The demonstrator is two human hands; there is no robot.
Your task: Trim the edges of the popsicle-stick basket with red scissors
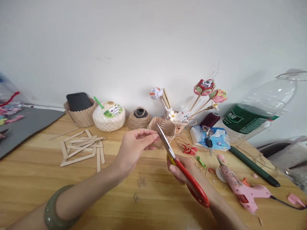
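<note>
My right hand [178, 169] is closed around a pair of scissors [191, 179] with red handles, their blades pointing up and to the left. Close to the blade tips, the thumb and fingers of my left hand [140, 140] are pinched together; what they hold is too small to make out. Just behind both hands stands a small container made of wooden sticks [165, 124], partly hidden by the left fingers and the blades. On the table below them lie a small twine bow [141, 182] and a short loop of twine [136, 198].
Wooden craft sticks [81, 145] lie at left. Along the wall stand a stick-sided phone holder [80, 116], a coconut [109, 119], a twine ball [138, 123] and paper flowers [205, 87]. At right are a pink glue gun [244, 188], a tissue pack [220, 137] and a large bottle [254, 118].
</note>
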